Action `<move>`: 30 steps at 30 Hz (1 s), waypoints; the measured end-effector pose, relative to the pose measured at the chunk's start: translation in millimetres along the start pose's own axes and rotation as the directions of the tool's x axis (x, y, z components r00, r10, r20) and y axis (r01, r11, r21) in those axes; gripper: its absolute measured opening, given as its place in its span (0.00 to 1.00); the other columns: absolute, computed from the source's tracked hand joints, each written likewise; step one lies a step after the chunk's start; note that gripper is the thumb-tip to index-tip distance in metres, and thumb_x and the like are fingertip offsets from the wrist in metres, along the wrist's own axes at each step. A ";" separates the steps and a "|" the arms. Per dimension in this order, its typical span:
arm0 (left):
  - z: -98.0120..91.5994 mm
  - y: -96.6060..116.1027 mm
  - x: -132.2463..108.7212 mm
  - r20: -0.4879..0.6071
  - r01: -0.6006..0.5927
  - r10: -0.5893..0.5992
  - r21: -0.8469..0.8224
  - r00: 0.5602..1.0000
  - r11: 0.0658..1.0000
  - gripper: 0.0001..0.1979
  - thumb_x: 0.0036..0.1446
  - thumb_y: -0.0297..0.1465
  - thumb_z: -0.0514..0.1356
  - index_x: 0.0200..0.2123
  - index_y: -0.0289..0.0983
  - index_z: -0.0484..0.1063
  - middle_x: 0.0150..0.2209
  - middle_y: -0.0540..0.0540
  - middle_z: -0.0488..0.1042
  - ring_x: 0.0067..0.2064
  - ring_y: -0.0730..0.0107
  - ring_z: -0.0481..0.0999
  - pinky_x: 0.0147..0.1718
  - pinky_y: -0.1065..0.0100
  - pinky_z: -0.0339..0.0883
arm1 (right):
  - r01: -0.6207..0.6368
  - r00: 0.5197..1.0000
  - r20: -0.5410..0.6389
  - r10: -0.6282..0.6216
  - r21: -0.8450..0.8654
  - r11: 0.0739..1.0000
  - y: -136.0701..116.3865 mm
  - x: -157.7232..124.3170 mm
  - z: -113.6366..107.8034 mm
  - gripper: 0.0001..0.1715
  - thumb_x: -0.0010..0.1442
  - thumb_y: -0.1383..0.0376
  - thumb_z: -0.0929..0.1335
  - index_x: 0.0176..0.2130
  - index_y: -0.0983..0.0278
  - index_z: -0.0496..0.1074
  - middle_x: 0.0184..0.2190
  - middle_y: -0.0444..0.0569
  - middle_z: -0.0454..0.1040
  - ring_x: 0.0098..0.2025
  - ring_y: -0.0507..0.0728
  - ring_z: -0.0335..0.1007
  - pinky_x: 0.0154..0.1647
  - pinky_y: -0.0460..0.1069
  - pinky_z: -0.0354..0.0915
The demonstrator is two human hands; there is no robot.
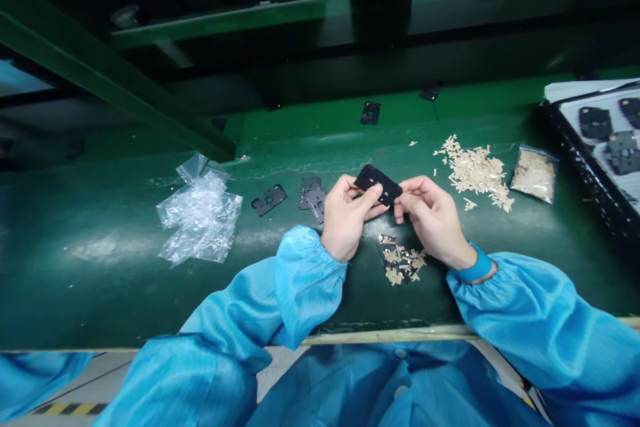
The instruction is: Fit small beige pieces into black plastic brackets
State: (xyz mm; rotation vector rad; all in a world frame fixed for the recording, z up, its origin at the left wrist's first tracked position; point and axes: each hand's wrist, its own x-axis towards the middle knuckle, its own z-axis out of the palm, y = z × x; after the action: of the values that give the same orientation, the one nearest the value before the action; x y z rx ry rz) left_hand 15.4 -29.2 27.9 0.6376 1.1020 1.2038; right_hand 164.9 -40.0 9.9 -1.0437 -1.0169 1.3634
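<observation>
A thin black plate (371, 178) with small cutouts is held up over the green bench. My left hand (350, 217) grips its left and lower side, the thumb lying across its face. My right hand (434, 219) pinches the plate's right end between thumb and fingers; anything small between those fingertips is hidden. Just below the hands lies a small pile of beige and black pieces (400, 261). Beside my left hand, partly overlapped plates (313, 195) rest on the bench, with another black plate (269, 200) farther left.
Clear plastic bags (203, 213) are heaped at the left. Right of my hands are a beige heap of small pieces (477, 170), a filled bag (535, 173) and a black-rimmed tray (590, 167) holding plates. More plates (371, 113) lie toward the back.
</observation>
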 end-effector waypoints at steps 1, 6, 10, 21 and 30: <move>-0.1 -0.4 0.1 0.001 -0.001 0.001 0.002 1.000 1.000 0.24 0.45 0.38 0.77 0.35 0.36 0.68 0.33 0.52 0.76 0.35 0.74 0.80 0.35 0.71 0.81 | -0.001 1.000 -0.006 0.001 0.004 1.000 0.5 0.3 -0.3 0.11 0.62 0.58 0.73 0.39 0.61 0.71 0.26 0.41 0.73 0.25 0.51 0.68 0.27 0.49 0.66; -0.2 -1.5 -0.1 0.003 0.002 -0.002 0.012 1.000 1.000 0.23 0.45 0.38 0.77 0.35 0.36 0.68 0.34 0.51 0.76 0.36 0.74 0.81 0.36 0.71 0.81 | -0.001 1.000 -0.009 0.001 -0.034 0.999 -0.2 1.3 0.1 0.09 0.61 0.61 0.73 0.38 0.62 0.72 0.23 0.40 0.72 0.23 0.50 0.67 0.27 0.48 0.65; -0.1 -1.0 -0.6 0.009 -0.010 0.010 0.016 1.000 1.000 0.23 0.46 0.38 0.77 0.35 0.36 0.67 0.34 0.51 0.77 0.36 0.74 0.81 0.36 0.72 0.81 | 0.000 1.000 -0.006 -0.001 -0.014 1.000 -1.9 1.1 0.7 0.09 0.61 0.61 0.73 0.38 0.63 0.72 0.24 0.41 0.73 0.23 0.50 0.67 0.26 0.48 0.65; -2.4 1.0 -3.1 0.031 -0.006 0.005 0.034 1.000 0.999 0.22 0.46 0.37 0.76 0.35 0.36 0.68 0.34 0.51 0.77 0.36 0.75 0.81 0.37 0.71 0.81 | -0.037 0.999 -0.013 0.037 0.016 0.999 -1.4 2.4 1.2 0.11 0.62 0.58 0.73 0.37 0.62 0.71 0.23 0.40 0.72 0.23 0.50 0.67 0.26 0.47 0.64; -17.7 55.9 123.1 0.082 -0.119 0.090 0.505 0.993 0.855 0.16 0.52 0.26 0.72 0.41 0.35 0.70 0.30 0.48 0.78 0.31 0.70 0.79 0.37 0.65 0.77 | -0.033 0.999 -0.033 0.031 -0.059 0.998 -1.8 13.6 -6.3 0.14 0.58 0.62 0.73 0.44 0.64 0.75 0.33 0.45 0.75 0.26 0.50 0.69 0.27 0.48 0.67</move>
State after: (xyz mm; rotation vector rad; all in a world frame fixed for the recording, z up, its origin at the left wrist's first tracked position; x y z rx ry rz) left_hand -26.4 100.5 29.9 1.1452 1.3659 0.9736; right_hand 171.0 -26.3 9.5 -1.1268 -1.0260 1.3457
